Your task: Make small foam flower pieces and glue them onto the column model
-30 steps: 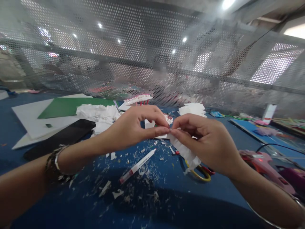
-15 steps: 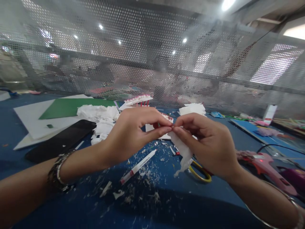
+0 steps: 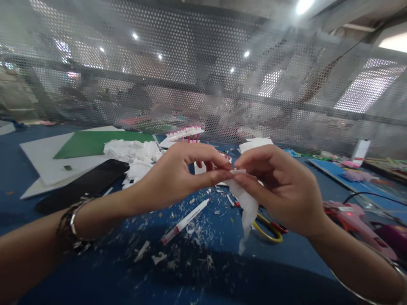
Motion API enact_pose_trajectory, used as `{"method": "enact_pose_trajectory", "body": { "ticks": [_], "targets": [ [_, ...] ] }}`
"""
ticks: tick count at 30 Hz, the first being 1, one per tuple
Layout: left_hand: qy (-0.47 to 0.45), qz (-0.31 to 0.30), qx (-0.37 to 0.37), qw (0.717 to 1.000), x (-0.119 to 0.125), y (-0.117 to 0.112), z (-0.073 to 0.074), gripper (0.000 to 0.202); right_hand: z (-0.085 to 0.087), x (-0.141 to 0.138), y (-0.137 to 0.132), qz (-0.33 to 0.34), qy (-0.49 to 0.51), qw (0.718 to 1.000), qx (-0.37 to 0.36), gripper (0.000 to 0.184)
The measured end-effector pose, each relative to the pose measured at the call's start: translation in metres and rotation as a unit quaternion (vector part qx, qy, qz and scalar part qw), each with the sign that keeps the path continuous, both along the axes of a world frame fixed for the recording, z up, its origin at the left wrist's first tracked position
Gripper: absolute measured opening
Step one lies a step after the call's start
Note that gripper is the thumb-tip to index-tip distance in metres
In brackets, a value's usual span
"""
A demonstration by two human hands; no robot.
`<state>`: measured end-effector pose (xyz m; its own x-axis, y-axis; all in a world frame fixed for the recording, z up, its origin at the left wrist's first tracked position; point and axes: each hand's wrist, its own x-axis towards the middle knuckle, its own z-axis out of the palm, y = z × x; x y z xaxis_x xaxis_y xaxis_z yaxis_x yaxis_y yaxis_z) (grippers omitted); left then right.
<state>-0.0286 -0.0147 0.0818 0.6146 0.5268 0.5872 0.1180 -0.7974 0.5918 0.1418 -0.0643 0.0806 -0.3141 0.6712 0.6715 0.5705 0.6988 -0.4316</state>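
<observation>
Both hands meet above the blue table [image 3: 95, 271]. My left hand [image 3: 178, 176] pinches the top edge of a strip of white tissue paper [image 3: 246, 203] between thumb and forefinger. My right hand [image 3: 280, 186] pinches the same edge from the other side, and the strip hangs down below its fingers. Under the hands lie a white marker with a red cap [image 3: 184, 221], many white paper scraps [image 3: 193, 237] and yellow-handled scissors [image 3: 269, 231].
A black phone [image 3: 82, 184] lies at the left, near white and green sheets [image 3: 92, 142] and a heap of tissue [image 3: 133, 152]. A pink glue gun [image 3: 356, 220] with its cord sits at the right. A perforated metal screen [image 3: 203, 72] closes the far side; blurred people sit behind it.
The tissue strip has unrolled and hangs lower under my right hand. Both hands have shifted slightly upward and stay pinched together on its top edge.
</observation>
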Motion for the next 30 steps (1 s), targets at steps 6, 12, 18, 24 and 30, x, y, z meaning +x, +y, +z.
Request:
{"method": "enact_pose_trajectory", "body": {
  "ticks": [6, 12, 18, 24, 30],
  "targets": [
    [0.019, -0.023, -0.010, 1.000, 0.000, 0.003, 0.002, 0.013, 0.009, 0.004, -0.002, 0.002, -0.102, 0.993, 0.065, 0.007],
    [0.059, -0.027, -0.021, 0.998, -0.003, 0.007, 0.003, 0.016, 0.014, 0.005, -0.006, -0.010, -0.164, 0.982, 0.094, 0.009],
    [0.083, -0.021, -0.040, 0.996, -0.003, 0.008, 0.003, 0.018, 0.013, 0.002, -0.005, -0.015, -0.190, 0.977, 0.094, 0.008],
    [0.102, -0.031, -0.045, 0.993, -0.003, 0.011, 0.002, 0.019, 0.010, 0.002, -0.005, -0.028, -0.186, 0.972, 0.141, 0.010],
    [0.095, -0.036, -0.029, 0.994, -0.004, 0.012, 0.001, 0.017, 0.010, 0.002, -0.005, -0.037, -0.194, 0.966, 0.169, 0.006]
  ]
}}
